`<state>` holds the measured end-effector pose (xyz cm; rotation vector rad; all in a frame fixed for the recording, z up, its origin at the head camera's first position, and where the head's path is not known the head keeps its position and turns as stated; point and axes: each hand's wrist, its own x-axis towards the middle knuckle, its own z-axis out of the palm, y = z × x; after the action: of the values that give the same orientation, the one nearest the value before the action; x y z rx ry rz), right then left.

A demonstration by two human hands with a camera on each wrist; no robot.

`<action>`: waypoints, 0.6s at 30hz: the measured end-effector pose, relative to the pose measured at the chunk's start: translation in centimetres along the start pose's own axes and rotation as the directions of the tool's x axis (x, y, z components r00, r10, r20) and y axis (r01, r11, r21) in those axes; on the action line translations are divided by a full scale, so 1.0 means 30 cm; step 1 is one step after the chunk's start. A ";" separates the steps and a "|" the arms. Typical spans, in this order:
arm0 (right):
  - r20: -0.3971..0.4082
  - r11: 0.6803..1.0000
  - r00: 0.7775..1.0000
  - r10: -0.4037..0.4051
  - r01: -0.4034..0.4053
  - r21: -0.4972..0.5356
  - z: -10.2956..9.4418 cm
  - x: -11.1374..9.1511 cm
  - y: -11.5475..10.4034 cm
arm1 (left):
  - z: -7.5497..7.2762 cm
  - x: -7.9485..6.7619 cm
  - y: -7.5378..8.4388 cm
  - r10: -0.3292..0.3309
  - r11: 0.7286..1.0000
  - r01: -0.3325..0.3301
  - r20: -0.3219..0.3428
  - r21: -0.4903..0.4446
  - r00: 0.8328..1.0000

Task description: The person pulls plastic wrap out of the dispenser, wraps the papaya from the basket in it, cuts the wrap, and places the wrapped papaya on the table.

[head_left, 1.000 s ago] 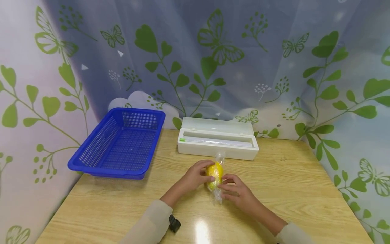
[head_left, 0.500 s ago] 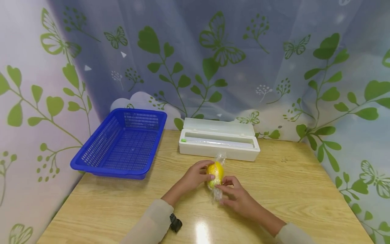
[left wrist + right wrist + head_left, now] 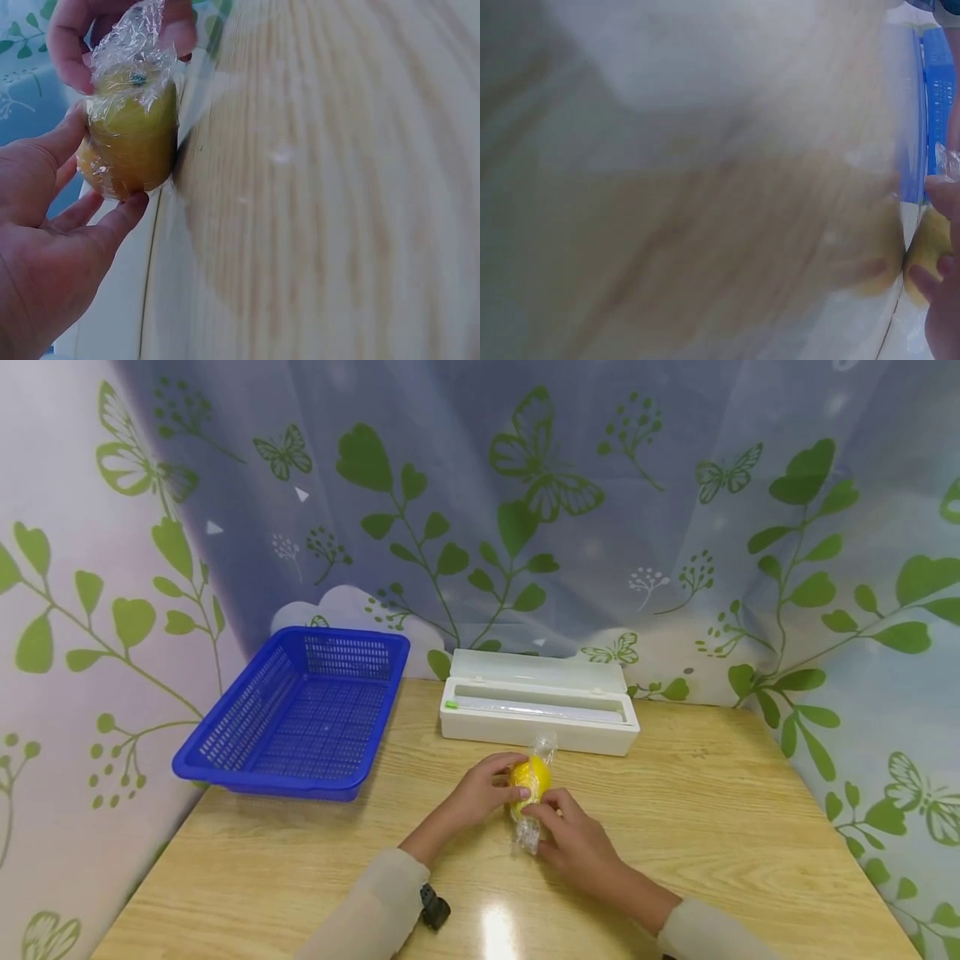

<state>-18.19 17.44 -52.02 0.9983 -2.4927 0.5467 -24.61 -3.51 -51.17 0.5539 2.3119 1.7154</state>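
Observation:
A yellow fruit (image 3: 532, 773), its exact kind unclear, lies on the table in clear cling film (image 3: 527, 836). The film is gathered into a tuft at each end. My left hand (image 3: 475, 792) grips the fruit from the left, thumb and fingers around its side. On the near right side my right hand (image 3: 581, 846) has curled fingers at the film by the fruit's near end. In the left wrist view the wrapped fruit (image 3: 131, 146) shows a small dark green spot beneath the crumpled film. The right wrist view catches only part of the fruit (image 3: 930, 244) at its edge.
A white cling film dispenser box (image 3: 536, 732) with its lid raised stands just behind the fruit, a roll inside. At the back left is a blue plastic basket (image 3: 288, 783). Printed curtains rise around the wooden table (image 3: 712, 827).
My right hand has moved slightly left, closer to the fruit, its fingers now at the near end. The near film tuft has shifted a little left. My left hand keeps its grip.

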 end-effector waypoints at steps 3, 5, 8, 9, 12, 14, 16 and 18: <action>-0.037 0.999 0.999 0.022 -0.023 -0.025 0.002 0.005 -0.006 | 0.002 -0.002 -0.001 0.000 1.000 0.000 0.000 -0.011 1.000; -0.060 0.999 0.998 0.024 -0.026 -0.025 0.000 0.005 -0.006 | 0.003 -0.005 0.001 -0.004 1.000 0.004 -0.001 -0.017 1.000; -0.090 1.000 0.996 0.006 -0.007 -0.018 -0.005 0.002 -0.003 | 0.004 -0.007 0.007 -0.001 1.000 0.001 -0.002 -0.022 1.000; -0.098 1.000 0.995 -0.003 0.002 -0.014 -0.007 0.001 0.000 | 0.004 -0.008 0.010 0.001 1.000 -0.001 -0.001 -0.021 1.000; -0.125 1.000 0.992 -0.023 0.023 -0.006 -0.014 0.000 0.008 | 0.006 -0.009 0.017 0.010 1.000 -0.010 0.003 -0.014 1.000; -0.139 1.000 0.990 -0.027 0.028 0.005 -0.019 0.000 0.012 | 0.007 -0.008 0.019 0.020 1.000 -0.020 0.007 -0.008 1.000; -0.151 0.999 0.988 -0.027 0.031 0.024 -0.024 0.001 0.015 | 0.009 -0.006 0.020 0.028 1.000 -0.028 0.006 -0.004 1.000; -0.153 0.998 0.988 -0.023 0.031 0.050 -0.028 0.003 0.017 | 0.010 -0.004 0.020 0.032 0.999 -0.032 0.006 0.001 0.999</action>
<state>-18.42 18.14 -51.37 0.9701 -2.3387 0.6576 -24.29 -3.13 -50.69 0.5993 2.3123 1.7241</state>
